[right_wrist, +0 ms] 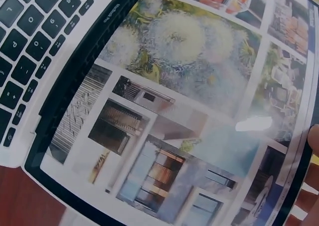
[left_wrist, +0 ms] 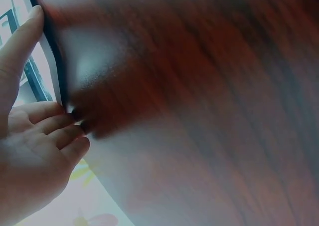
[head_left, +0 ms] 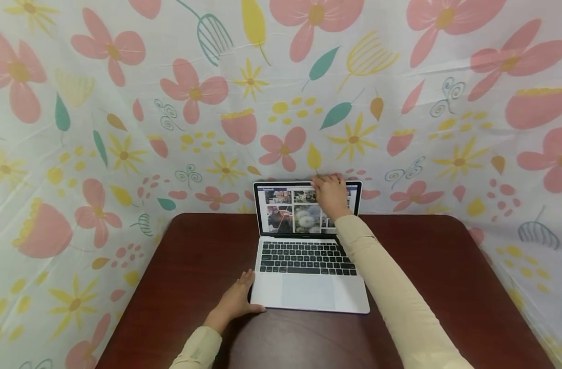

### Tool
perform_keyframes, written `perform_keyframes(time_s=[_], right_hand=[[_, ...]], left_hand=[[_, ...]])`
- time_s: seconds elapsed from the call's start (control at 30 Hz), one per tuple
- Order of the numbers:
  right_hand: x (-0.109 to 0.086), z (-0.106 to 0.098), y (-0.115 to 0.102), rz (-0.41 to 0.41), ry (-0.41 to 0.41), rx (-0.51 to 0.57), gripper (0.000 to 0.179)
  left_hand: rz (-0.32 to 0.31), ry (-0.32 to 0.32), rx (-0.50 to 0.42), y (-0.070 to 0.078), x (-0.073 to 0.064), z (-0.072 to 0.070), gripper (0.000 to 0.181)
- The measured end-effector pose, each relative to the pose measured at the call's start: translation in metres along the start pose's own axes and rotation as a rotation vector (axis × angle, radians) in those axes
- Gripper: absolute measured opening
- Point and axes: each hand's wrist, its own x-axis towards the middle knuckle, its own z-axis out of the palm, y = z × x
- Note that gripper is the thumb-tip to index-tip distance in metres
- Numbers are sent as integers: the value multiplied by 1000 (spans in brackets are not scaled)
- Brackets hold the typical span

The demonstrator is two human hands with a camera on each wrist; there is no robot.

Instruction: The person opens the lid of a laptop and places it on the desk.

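Note:
An opened silver laptop (head_left: 350, 294) sits on the table with its screen (head_left: 281, 218) lit, showing a page of photo tiles. My left hand (head_left: 235, 298) holds the base at its front left corner, thumb by the front edge and fingers along the left side. In the left wrist view the thumb (left_wrist: 22, 44) and fingers of that hand lie at the laptop's edge. At the top edge of the screen, my right hand (head_left: 332, 196) grips the lid. Its thumb (right_wrist: 314, 138) shows at that edge in the right wrist view, with fingers partly hidden behind the lid.
The dark reddish-brown table (head_left: 202, 246) has rounded far corners. Behind it and along both sides hangs a white cloth (head_left: 138, 169) with a flower pattern, close behind the laptop's lid. My right sleeve (head_left: 387, 287) passes over the right part of the laptop.

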Motion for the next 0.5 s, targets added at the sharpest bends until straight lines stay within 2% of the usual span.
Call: perform_keyframes(time_s=[0.1, 0.33, 0.43, 0.5], right_hand=[[-4, -7, 0, -45, -38, -25, 32], [-22, -19, 1, -153, -189, -86, 49], [-31, -22, 1, -180, -201, -87, 52], [-37, -26, 1, -189, -180, -85, 51]], left_hand=[[7, -2, -8, 0, 1, -1, 108], [13, -23, -8, 1, 3, -4, 104], [1, -14, -27, 4, 2, -6, 96], [-12, 10, -35, 7, 0, -10, 89]])
